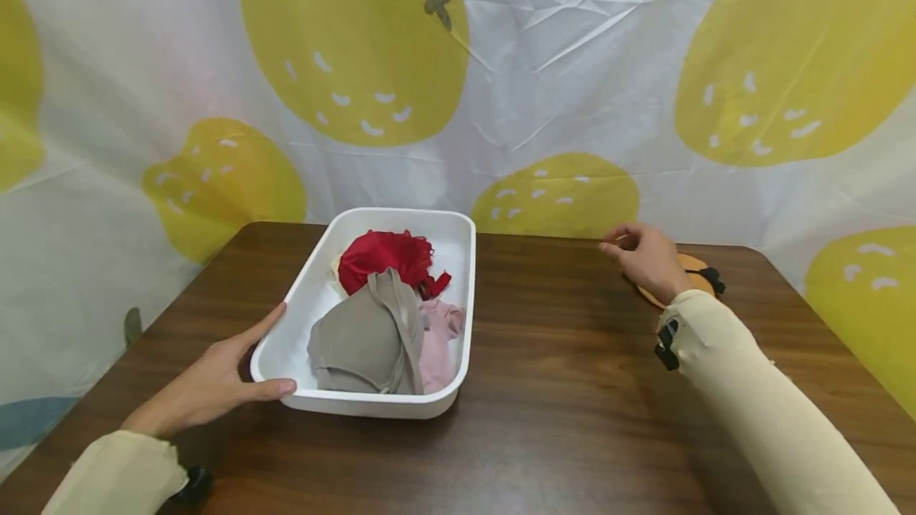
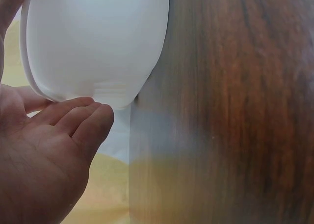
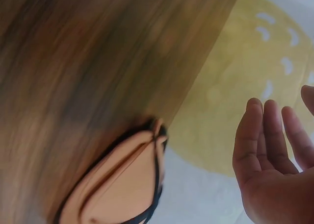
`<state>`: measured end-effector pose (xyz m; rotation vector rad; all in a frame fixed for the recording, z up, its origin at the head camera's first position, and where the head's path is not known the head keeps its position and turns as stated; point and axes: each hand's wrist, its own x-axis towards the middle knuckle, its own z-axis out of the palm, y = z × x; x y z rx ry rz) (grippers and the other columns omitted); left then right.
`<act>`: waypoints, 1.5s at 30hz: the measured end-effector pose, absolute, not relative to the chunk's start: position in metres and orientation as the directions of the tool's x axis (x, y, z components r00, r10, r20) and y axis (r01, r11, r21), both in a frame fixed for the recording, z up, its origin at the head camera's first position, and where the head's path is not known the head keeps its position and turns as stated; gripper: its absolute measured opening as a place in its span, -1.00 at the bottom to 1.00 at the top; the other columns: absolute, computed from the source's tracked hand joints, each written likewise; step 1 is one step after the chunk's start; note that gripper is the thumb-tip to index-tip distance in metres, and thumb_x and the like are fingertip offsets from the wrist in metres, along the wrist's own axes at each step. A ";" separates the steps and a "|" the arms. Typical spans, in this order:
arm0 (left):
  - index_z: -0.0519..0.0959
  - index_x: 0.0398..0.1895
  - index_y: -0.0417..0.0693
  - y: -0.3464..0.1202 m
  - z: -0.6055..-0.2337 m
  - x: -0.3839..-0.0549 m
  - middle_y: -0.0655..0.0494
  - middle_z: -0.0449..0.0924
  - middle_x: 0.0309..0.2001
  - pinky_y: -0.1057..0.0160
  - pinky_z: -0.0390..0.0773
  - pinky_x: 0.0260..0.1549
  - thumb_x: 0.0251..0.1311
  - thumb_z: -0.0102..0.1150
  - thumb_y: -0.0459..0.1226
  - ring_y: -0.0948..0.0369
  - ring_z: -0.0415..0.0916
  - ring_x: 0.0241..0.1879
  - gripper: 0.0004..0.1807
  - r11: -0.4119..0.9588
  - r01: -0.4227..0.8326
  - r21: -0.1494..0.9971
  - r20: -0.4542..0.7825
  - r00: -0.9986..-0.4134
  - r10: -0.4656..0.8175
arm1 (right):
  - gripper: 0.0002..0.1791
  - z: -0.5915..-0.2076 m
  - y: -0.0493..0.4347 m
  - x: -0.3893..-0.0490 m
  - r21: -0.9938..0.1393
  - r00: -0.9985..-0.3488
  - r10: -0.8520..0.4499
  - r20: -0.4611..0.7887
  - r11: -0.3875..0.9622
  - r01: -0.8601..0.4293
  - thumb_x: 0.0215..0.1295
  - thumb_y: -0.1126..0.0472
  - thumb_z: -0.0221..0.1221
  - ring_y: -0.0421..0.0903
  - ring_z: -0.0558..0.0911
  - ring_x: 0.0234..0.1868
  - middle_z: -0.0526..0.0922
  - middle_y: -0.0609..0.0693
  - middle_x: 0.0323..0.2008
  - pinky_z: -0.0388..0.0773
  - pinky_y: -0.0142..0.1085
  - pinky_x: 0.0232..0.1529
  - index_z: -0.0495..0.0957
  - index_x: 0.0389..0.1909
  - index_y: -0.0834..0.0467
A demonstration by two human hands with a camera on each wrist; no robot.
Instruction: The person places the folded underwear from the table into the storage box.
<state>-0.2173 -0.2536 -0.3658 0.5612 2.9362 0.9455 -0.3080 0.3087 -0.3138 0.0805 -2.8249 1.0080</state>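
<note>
My left hand (image 1: 207, 384) grips the near left corner of a white plastic tub (image 1: 467, 316), thumb over the rim and fingers along its outer wall. Inside the tub lie a grey-beige bra (image 1: 358, 340), a red lace-edged garment (image 1: 382, 257) behind it, and a pink garment (image 1: 435, 348) on the right. At the far right of the table, an orange bra with black trim (image 3: 127, 185) lies partly hidden behind my right wrist. The right hand (image 1: 644, 257) hovers just left of it, fingers loosely bent and holding nothing.
Everything stands on a dark brown wooden table (image 1: 558, 388). Behind its back edge hangs a white cloth (image 1: 537, 86) printed with large yellow fruits. A black band (image 1: 667, 344) is on the right wrist.
</note>
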 end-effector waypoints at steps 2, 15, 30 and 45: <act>-0.06 0.63 0.01 -0.253 -0.365 -0.218 -0.42 0.34 0.39 -0.34 0.41 0.19 0.03 0.49 0.02 -0.23 0.45 0.25 0.20 0.754 0.331 0.567 0.099 -0.936 0.336 | -0.59 -0.316 0.316 -0.308 -0.623 -0.987 0.014 0.162 0.777 -0.091 0.51 0.02 0.05 0.17 0.66 -0.17 0.64 0.33 -0.02 0.59 -0.22 -0.28 0.51 0.15 0.23; -0.07 0.63 0.01 -0.254 -0.364 -0.217 -0.42 0.33 0.40 -0.34 0.40 0.20 0.02 0.50 0.02 -0.24 0.43 0.27 0.20 0.750 0.330 0.573 0.099 -0.937 0.336 | -0.56 -0.332 0.357 -0.309 -0.558 -0.939 0.168 0.299 0.829 -0.029 0.49 0.05 0.02 0.32 0.55 -0.03 0.65 0.42 -0.05 0.45 0.18 0.02 0.46 0.14 0.33; -0.07 0.63 0.02 -0.253 -0.363 -0.217 -0.43 0.35 0.38 -0.32 0.42 0.20 0.03 0.49 0.03 -0.21 0.46 0.24 0.20 0.754 0.313 0.577 0.080 -0.941 0.330 | -0.53 -0.348 0.400 -0.305 -0.444 -0.916 0.251 0.313 0.891 0.093 0.39 0.16 0.03 0.43 0.53 -0.07 0.55 0.51 -0.01 0.49 0.22 -0.13 0.43 0.14 0.45; -0.06 0.63 0.00 -0.253 -0.363 -0.217 -0.41 0.36 0.38 -0.31 0.43 0.19 0.02 0.50 0.01 -0.18 0.47 0.22 0.20 0.750 0.331 0.573 0.098 -0.936 0.338 | -0.09 -0.348 0.410 -0.308 -0.455 -0.961 0.265 0.082 0.868 0.200 0.46 -0.17 -0.02 0.55 0.46 0.05 0.54 0.61 -0.02 0.49 0.27 -0.04 0.06 0.43 0.55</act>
